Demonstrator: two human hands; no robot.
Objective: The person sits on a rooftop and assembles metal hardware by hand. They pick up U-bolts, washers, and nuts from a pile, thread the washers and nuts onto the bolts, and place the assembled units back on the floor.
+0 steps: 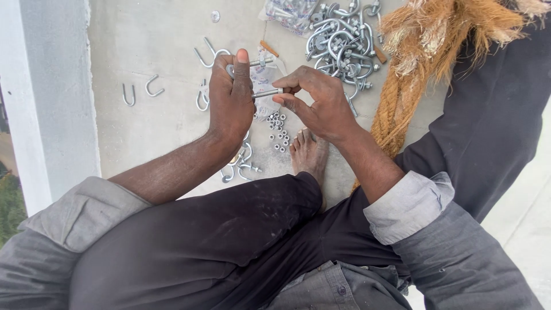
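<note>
My left hand (231, 97) is closed around a metal U-bolt (265, 92), whose two threaded ends stick out to the right. My right hand (321, 103) pinches the tip of the lower threaded end between thumb and fingers; a small nut there is hidden by the fingertips. Below my hands lies a scatter of several small nuts (279, 133) on the concrete floor (149, 40). My bare foot (309, 152) rests beside them.
A heap of U-bolts and clamps (341, 43) and a clear bag of parts (290, 11) lie at the top. Loose U-bolts (142, 90) sit to the left, assembled ones (241, 163) near my knee. A thick rope (413, 69) runs at right. A white ledge (51, 97) borders the left.
</note>
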